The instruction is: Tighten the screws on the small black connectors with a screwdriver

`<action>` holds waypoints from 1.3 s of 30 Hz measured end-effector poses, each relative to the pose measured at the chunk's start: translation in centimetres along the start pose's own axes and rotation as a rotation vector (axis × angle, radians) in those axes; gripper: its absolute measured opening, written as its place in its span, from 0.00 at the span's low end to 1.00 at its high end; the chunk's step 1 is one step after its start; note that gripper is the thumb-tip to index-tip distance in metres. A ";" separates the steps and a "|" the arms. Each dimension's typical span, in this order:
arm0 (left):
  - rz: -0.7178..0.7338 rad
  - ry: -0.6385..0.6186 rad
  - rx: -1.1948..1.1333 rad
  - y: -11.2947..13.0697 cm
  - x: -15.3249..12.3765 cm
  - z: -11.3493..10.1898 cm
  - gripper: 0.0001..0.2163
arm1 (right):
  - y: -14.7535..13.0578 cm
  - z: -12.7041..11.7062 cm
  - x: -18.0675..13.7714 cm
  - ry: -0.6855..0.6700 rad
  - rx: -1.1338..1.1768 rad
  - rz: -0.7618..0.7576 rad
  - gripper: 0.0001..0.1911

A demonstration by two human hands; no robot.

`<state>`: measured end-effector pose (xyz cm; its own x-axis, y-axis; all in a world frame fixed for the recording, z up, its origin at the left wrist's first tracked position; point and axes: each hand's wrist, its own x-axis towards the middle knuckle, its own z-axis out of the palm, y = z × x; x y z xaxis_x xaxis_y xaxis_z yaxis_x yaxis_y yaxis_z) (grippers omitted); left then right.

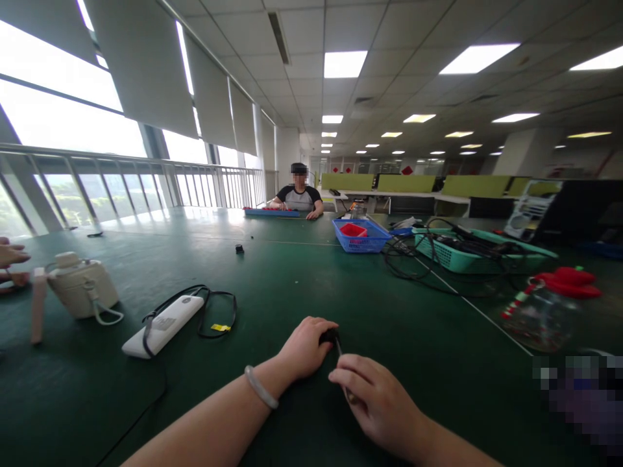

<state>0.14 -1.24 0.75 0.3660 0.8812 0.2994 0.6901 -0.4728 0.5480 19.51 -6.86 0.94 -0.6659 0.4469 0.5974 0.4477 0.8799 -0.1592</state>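
Note:
My left hand (307, 344) is closed around a small black object (329, 336) at the green tabletop, its fingers hiding most of it. A pale bangle (261, 388) circles my left wrist. Just to the right, my right hand (372, 395) grips a thin tool with a metal shaft (339, 347). The shaft's far end meets or lies very near the black object; I cannot tell whether they touch. A brownish end of the tool shows below my fingers, but its exact kind is not clear.
Left stand a white power strip (168, 324) with a black cord and a beige bottle (82, 285); another person's hand (10, 253) is beyond. Right are a blue basket (363, 243), a teal basket (445, 256) of cables and a red-lidded jar (548, 318). A person (300, 194) sits opposite.

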 end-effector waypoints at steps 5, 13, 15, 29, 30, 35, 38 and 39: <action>0.010 -0.005 0.013 -0.2 0.1 0.2 0.21 | -0.5 -0.2 -0.2 -0.047 -0.016 -0.031 0.22; 0.030 -0.007 0.032 0.1 0.1 0.4 0.20 | -0.8 -0.2 -0.1 -0.075 -0.042 -0.075 0.22; 0.033 -0.006 0.029 0.2 0.1 0.3 0.20 | -0.8 -0.3 -0.1 -0.083 -0.055 -0.081 0.22; 0.017 -0.011 0.047 0.6 0.0 0.1 0.17 | -1.5 0.0 0.3 -0.175 -0.080 -0.044 0.17; 0.017 -0.009 0.051 0.5 0.0 0.1 0.16 | -1.5 0.0 0.3 -0.184 -0.081 -0.044 0.17; 0.026 -0.006 0.067 0.4 0.0 0.1 0.17 | -1.6 -0.2 0.4 -0.166 -0.073 -0.036 0.16; 0.027 -0.014 0.070 0.4 0.0 0.2 0.18 | -1.3 -0.3 0.3 -0.122 -0.065 -0.038 0.15; 0.029 -0.018 0.068 0.4 0.0 0.1 0.18 | -1.2 -0.3 0.2 -0.100 -0.059 -0.036 0.15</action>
<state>0.50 -1.38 0.85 0.3968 0.8674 0.3003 0.7199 -0.4970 0.4845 19.01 -7.87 1.53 -0.7371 0.4317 0.5198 0.4548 0.8859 -0.0908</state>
